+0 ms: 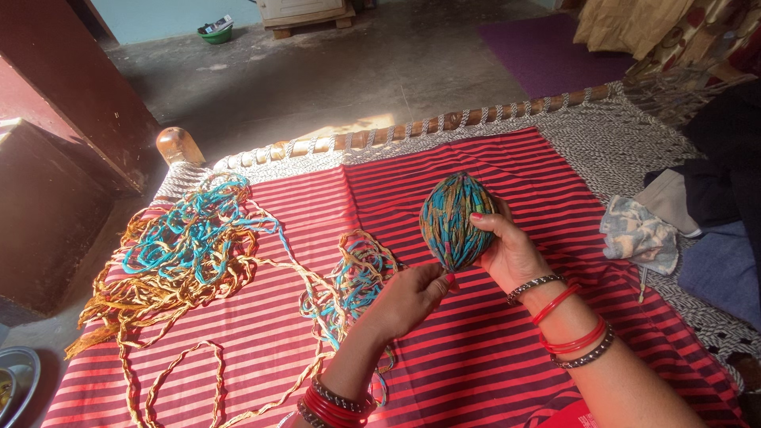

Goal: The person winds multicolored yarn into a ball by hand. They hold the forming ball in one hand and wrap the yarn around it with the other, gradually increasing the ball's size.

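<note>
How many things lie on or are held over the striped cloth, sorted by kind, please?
Wound ball of cord, held in the right hand with the left hand at its base: 1
Loose tangles of teal and gold cord: 1 large, plus 1 smaller, so 2
Folded patterned rag: 1
Total: 4

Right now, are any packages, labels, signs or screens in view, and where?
No signs, labels or screens show.
Possible package: something small and pale in the green bowl on the floor, far top left; too small to tell.
Both hands work a blue and tan cord ball over the red striped cloth.
</note>
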